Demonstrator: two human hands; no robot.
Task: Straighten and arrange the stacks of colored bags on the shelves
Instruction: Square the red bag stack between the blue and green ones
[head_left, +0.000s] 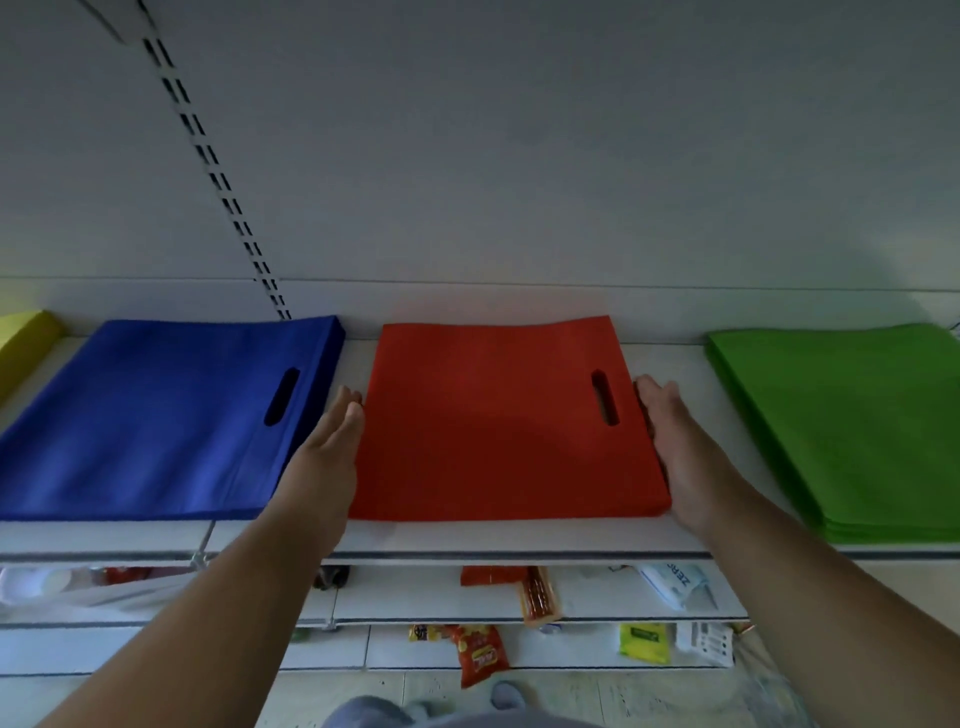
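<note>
Stack: flat red fabric handle-slot bags (498, 421) on the white shelf (519, 538), between blue and green stacks.
Grip: left hand (332, 441) and right hand (670, 431) flat, fingers extended — pressing opposite edges.
Advice: squeeze evenly, square edges with shelf front.

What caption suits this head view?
Both hands, left and right, press the red stack's sides, between blue and green stacks.

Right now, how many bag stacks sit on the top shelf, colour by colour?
Yellow flat fabric bag stack, only partly in view: 1
Blue flat fabric bag stack: 1
Red flat fabric bag stack: 1
Green flat fabric bag stack: 1
Total: 4
</note>
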